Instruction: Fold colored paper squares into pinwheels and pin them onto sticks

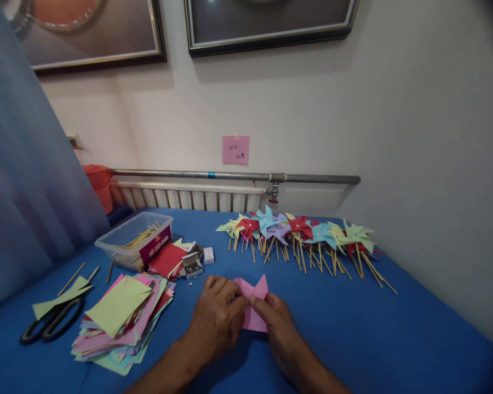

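A pink paper pinwheel, partly folded, is between my two hands just above the blue table. My left hand is closed on its left side, fingers curled over the paper's edge. On the other side, my right hand pinches the sheet with the thumb near its centre, and one pointed corner stands up between the hands. Any pin at the middle is hidden by the fingers. Beyond my left hand lies an open small box of metal pins, with a few loose pins beside it.
Stacked coloured paper and black-handled scissors lie at left. Behind them are a clear plastic tub of wooden sticks and red paper sheets. Finished pinwheels on sticks lie in a row along the back right. A pipe runs along the wall.
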A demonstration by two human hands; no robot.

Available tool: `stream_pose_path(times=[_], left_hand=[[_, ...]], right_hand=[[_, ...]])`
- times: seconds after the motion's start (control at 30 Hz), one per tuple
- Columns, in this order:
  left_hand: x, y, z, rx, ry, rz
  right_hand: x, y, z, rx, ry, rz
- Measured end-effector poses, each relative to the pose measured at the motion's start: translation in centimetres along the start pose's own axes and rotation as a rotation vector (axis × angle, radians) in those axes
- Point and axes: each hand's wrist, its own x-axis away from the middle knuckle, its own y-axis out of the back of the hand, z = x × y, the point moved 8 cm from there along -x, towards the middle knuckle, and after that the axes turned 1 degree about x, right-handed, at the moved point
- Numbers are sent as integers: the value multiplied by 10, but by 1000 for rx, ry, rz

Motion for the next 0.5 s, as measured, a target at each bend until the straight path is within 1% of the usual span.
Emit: stream_pose_path(times=[0.07, 0.13, 0.2, 0.27, 0.33, 0.4, 0.43, 0.47, 0.5], left_hand=[[0, 2, -1, 36, 12, -2], [0, 6, 1, 97, 59, -34], [1, 12, 10, 175, 177, -89], [6, 13, 25, 273, 369, -132], [14, 5, 44, 428, 613, -128], [25, -14, 57, 660, 848, -94], [29, -25, 59, 795, 937, -72], [31, -34, 58, 927, 994, -53], [31, -43, 55, 1039, 1021, -36]], right_hand=[[-2, 6, -5, 32, -21, -53], [-4, 11, -7, 54, -19, -95], [-5, 14, -8, 43, -7, -121], [-5, 17, -7, 18, 5, -145], [-4, 18, -6, -3, 16, -155], [-3, 18, -6, -3, 28, -167], [-3, 18, -7, 4, 30, -173], [-2, 18, -8, 13, 32, -175], [-2, 17, -8, 23, 37, -175]])
